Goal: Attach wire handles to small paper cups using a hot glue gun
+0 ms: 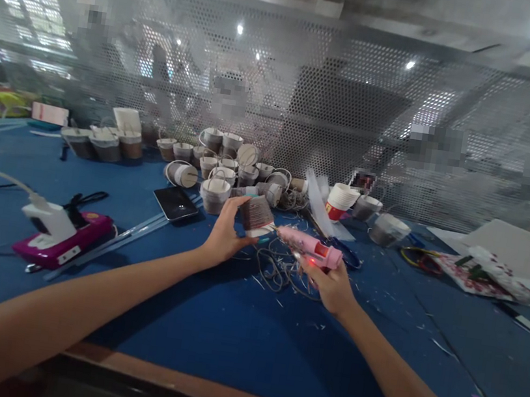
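Observation:
My left hand (226, 236) is closed around a small cup (257, 214) wrapped in grey-brown cord, which it holds tilted above the table. In my right hand (330, 280) is a pink glue gun (310, 244) with a red light glowing near its grip. The gun's nozzle points left and sits at the cup's lower right edge; whether it touches cannot be made out. Below and between the hands lies a loose tangle of grey cord (279, 269).
Several cord-wrapped little buckets (216, 195) stand and lie at the back. Nearby are a black phone (175, 203), clear glue sticks (135, 229), a purple power strip (66, 243) with a white plug, stacked paper cups (339, 202) and a perforated metal screen (268, 107).

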Demonstrator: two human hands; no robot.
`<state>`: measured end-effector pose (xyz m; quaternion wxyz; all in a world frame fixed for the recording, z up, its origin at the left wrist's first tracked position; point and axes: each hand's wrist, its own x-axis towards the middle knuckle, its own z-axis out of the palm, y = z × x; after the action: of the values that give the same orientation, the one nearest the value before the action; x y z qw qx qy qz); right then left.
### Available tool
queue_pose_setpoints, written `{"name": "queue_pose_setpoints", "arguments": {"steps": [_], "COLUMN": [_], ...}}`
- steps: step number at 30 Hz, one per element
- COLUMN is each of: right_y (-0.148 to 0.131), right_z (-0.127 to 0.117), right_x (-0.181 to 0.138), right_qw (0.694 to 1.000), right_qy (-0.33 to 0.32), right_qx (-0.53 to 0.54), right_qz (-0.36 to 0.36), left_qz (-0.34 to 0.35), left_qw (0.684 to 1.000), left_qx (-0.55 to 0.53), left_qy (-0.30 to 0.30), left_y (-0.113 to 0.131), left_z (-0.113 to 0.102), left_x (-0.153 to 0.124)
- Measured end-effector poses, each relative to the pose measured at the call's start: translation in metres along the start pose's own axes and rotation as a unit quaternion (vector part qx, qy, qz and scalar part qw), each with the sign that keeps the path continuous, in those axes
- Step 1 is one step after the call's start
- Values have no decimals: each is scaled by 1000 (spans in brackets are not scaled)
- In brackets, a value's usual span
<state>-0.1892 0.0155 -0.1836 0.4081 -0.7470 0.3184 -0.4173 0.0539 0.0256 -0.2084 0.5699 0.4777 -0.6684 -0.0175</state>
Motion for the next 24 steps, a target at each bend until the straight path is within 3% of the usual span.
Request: {"name": "queue_pose_setpoints", "arguments": {"steps": [13,24], "right_y": [-7,-5], "right_z": [5,1], "right_x": [1,2], "right_qw": [999,1000], "right_qy": [-35,-18], "right_qx": [14,16], "right_qz": [12,16], "left_qz": [11,10], "left_qw": [1000,1000], "left_qx": [8,-4], "left_qy": [-8,-3], "left_y": [2,3], "left_z": [0,1], "left_x": [-2,-1]}}
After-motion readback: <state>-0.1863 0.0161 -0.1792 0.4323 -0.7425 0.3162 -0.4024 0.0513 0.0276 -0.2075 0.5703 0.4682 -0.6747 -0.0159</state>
